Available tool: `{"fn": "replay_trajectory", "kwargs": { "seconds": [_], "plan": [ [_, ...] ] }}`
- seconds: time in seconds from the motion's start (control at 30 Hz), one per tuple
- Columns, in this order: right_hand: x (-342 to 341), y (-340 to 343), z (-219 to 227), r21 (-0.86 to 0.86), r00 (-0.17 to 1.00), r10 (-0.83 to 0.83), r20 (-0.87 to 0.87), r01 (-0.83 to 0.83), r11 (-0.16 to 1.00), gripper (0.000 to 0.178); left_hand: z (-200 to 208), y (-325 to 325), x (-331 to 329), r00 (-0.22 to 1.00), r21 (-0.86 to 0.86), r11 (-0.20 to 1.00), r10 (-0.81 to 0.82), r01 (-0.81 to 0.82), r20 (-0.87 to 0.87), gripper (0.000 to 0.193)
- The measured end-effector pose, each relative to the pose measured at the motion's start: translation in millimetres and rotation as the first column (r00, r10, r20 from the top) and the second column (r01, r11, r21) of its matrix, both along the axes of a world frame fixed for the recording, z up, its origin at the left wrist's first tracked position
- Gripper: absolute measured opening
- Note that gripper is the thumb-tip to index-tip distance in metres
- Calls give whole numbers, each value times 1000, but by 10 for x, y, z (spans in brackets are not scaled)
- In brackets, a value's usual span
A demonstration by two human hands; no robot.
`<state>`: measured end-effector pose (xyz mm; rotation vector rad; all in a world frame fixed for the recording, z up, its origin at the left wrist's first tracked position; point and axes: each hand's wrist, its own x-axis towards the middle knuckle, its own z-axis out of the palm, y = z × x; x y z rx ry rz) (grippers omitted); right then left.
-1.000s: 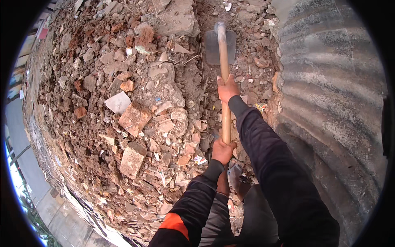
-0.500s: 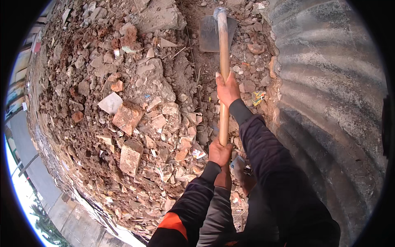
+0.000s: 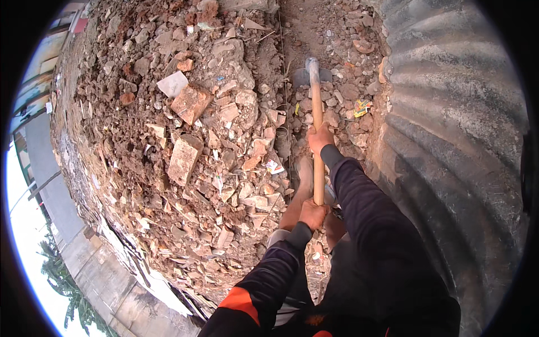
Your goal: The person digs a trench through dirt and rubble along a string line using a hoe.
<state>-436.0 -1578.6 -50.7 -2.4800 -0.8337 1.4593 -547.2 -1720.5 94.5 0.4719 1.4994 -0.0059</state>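
Note:
A hoe [image 3: 318, 104] with a pale wooden handle and a wide dark metal blade [image 3: 302, 77] lies between my two hands and the trench floor. My right hand [image 3: 320, 138] wraps round the middle of the handle. Closed on the handle's near end is my left hand [image 3: 313, 214]. The blade rests low among loose stones and soil [image 3: 337, 115]; its lower edge is partly hidden in the rubble. A crumpled yellow-and-green wrapper [image 3: 362, 108] lies to the right of the handle.
A mound of broken brick and soil [image 3: 140, 163] rises on the left. Corrugated metal sheeting [image 3: 449, 123] walls the right side. A thin string [image 3: 284, 50] runs along the trench's left edge. My bare leg [image 3: 297, 205] stands close to the handle.
The hoe has been drawn toward me, its blade now nearer and turned more edge-on. Both hands have moved nearer with the handle, still gripping it. The view has shifted slightly.

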Motion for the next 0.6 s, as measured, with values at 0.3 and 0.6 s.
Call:
{"fn": "replay_trajectory", "kwargs": {
  "seconds": [0.3, 0.6],
  "plan": [
    [45, -80, -110, 46, 992, -115, -44, 117, 992, 65, -178, -135, 3, 988, -61, 994, 96, -89, 122, 6],
    [129, -225, 186, -93, 986, -60, -157, 46, 995, 58, -24, -411, 195, 976, -2, 983, 185, -186, 116, 3]
  ]
}}
